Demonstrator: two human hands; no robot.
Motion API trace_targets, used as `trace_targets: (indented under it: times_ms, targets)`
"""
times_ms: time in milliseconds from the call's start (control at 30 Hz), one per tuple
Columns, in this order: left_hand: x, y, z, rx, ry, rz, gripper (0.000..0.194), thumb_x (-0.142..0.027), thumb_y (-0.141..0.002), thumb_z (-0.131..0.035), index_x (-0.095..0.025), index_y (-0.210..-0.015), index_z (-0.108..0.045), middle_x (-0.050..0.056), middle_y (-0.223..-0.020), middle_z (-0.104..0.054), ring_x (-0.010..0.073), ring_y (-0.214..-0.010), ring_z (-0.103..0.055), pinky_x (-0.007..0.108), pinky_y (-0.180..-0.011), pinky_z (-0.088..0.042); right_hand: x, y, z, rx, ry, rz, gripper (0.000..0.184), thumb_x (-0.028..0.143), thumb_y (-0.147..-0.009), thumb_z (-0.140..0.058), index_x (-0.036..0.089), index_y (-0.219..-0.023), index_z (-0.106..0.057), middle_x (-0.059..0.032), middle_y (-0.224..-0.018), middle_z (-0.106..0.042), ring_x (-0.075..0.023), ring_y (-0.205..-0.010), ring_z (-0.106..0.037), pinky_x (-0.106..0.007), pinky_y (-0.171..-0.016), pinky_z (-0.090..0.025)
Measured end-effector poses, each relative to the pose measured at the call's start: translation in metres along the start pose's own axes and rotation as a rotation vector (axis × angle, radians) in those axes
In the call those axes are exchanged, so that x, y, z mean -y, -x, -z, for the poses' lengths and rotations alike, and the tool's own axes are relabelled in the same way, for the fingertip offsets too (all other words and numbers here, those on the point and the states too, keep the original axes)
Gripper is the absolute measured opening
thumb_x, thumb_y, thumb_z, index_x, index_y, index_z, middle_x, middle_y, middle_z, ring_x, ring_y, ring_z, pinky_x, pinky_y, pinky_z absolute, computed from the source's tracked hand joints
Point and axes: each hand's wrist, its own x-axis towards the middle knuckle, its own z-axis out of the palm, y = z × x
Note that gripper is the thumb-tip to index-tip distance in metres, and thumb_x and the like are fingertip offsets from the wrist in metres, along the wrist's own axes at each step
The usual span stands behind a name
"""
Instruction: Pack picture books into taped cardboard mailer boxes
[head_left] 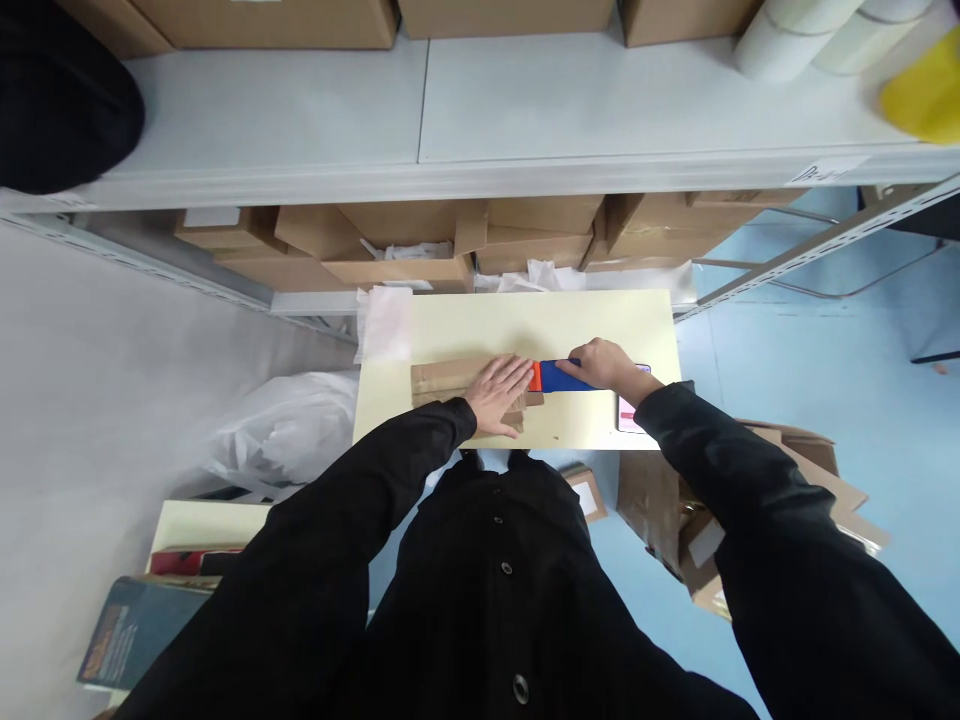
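Observation:
My left hand [504,392] lies flat on a strip of brown cardboard [444,378], its fingers stretched toward the right. Those fingertips reach an orange piece [535,376] at the left end of a flat blue object [556,377]; what kind of object this is I cannot make out. My right hand [596,364] is closed on the blue part, with the thumb along its near side. Beneath my right wrist a phone [630,414] with a lit screen is partly covered. All this rests on a pale yellow tabletop [465,322].
Behind the table stands a grey shelf [300,120] with cardboard boxes [405,262] below it. White rolls [780,45] stand at the upper right. A white plastic bag [289,425] is at the left, books [142,620] at the lower left, opened cartons [701,540] on the right.

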Motion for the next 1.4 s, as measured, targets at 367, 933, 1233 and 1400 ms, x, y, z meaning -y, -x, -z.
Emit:
trace_targets:
  times_ms: [367,933,1233,1400]
  targets:
    - [0.009,-0.002,-0.015,-0.010,-0.016,-0.004,0.106,-0.053,-0.068,-0.065,-0.007,-0.149,-0.015,0.017,-0.157,-0.013,0.0334,-0.145,-0.004,0.046,-0.115,0.002,-0.050,0.010,-0.018,0.017,-0.118,0.169,0.052,0.045,-0.096,-0.029,0.015,-0.081,-0.068,-0.0091,-0.072,-0.068,-0.0180,-0.065,-0.060,-0.028,-0.065,-0.038]
    - [0.012,0.001,-0.014,-0.052,0.016,-0.080,0.104,-0.053,-0.057,-0.072,-0.005,-0.142,-0.034,0.023,-0.155,-0.018,0.0387,-0.144,-0.006,0.051,-0.114,-0.001,0.042,0.000,0.051,0.174,0.157,-0.007,0.057,0.052,-0.093,-0.033,0.011,-0.103,-0.071,-0.0227,-0.099,-0.069,-0.0328,-0.093,-0.067,-0.037,-0.074,-0.046]
    - [0.009,0.002,-0.012,-0.106,0.102,-0.015,0.089,-0.046,-0.056,-0.075,-0.009,-0.132,-0.047,0.023,-0.150,-0.027,0.0405,-0.142,-0.014,0.050,-0.115,-0.008,0.068,-0.016,0.050,0.178,0.191,0.011,0.042,0.038,-0.093,-0.039,0.013,-0.102,-0.072,-0.0205,-0.100,-0.070,-0.0300,-0.093,-0.067,-0.035,-0.074,-0.047]
    - [0.010,0.001,-0.013,-0.116,0.116,-0.010,0.086,-0.051,-0.056,-0.075,-0.012,-0.129,-0.051,0.021,-0.147,-0.032,0.0402,-0.141,-0.015,0.050,-0.115,-0.008,0.065,-0.007,0.028,0.220,0.226,0.046,0.028,0.022,-0.088,-0.047,0.014,-0.093,-0.073,-0.0204,-0.096,-0.071,-0.0298,-0.089,-0.068,-0.036,-0.071,-0.047]
